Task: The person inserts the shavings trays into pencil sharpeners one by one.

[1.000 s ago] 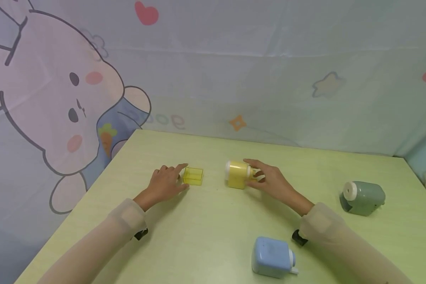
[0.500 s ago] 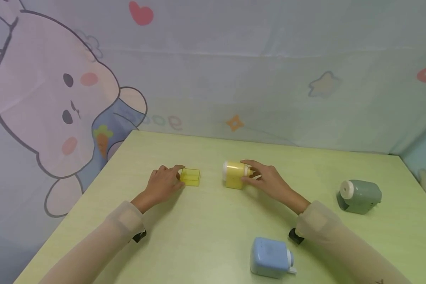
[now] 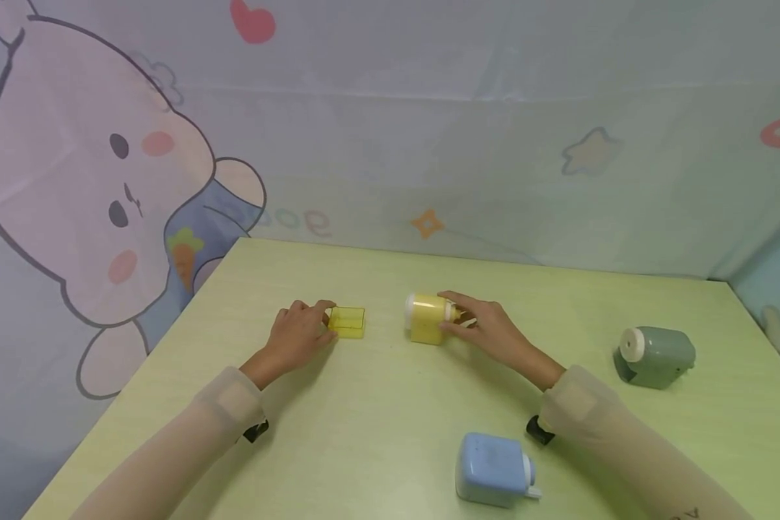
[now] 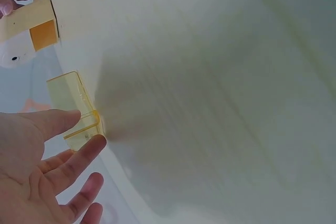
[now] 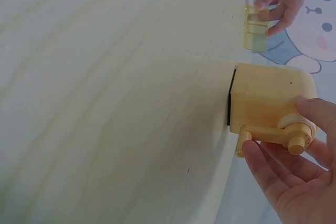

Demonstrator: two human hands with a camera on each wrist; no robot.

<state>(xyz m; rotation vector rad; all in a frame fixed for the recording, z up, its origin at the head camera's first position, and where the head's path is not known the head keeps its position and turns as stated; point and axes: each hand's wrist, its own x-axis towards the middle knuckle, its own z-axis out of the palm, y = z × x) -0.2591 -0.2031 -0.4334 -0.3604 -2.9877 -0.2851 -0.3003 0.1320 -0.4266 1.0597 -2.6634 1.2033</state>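
Observation:
A yellow crank pencil sharpener [image 3: 427, 319] with a white front stands on the table [image 3: 377, 412]. My right hand [image 3: 494, 332] holds it at the crank end, thumb and fingers around the back corner. The right wrist view shows its crank handle [image 5: 262, 134] between my fingers. In the left wrist view a square orange opening [image 4: 43, 35] shows low in the sharpener's front. To the left, my left hand [image 3: 295, 336] pinches a small see-through yellow shavings drawer [image 3: 347, 323] by its left end. The drawer rests on the table, apart from the sharpener.
A blue pencil sharpener [image 3: 492, 469] stands near the front, its crank to the right. Farther right is a green pencil sharpener [image 3: 656, 356] with a white front. A printed cloth [image 3: 390, 166] hangs behind the table's far edge.
My left fingers have drawn in on the drawer's left end. My right fingers have settled closer on the sharpener. The head view has shifted slightly; the blue and green sharpeners stay put.

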